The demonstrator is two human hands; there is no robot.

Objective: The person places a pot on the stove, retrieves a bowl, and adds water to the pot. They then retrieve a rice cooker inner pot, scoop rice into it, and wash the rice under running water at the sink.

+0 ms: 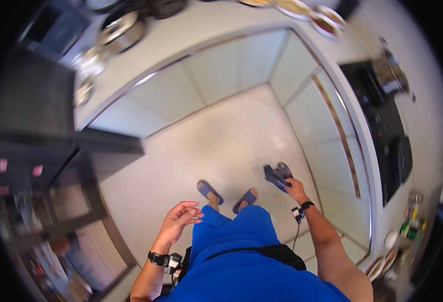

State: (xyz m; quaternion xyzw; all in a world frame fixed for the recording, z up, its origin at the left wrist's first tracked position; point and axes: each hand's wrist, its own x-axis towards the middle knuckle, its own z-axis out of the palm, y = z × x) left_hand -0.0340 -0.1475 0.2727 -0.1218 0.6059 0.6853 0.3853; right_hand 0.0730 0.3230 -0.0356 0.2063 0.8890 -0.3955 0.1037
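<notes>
My right hand [296,190] grips a dark grey, folded item [276,175], possibly cloth or gloves; blur hides what exactly it is. The item hangs over the pale floor, to the right of my feet. In front of my left hip, my left hand [180,221] is raised with its fingers loosely bent and apart, holding nothing. Each wrist wears a black strap with a small cabled device, one at the left [174,261] and one at the right [297,214].
White base cabinets [183,87] and a counter [191,34] bend around the floor [206,151]. A pot [389,73] stands on a black cooktop [380,132] at right. A steel pot [123,32] sits back left. Dark shelving [112,222] and a refrigerator-like cabinet [29,90] line the left.
</notes>
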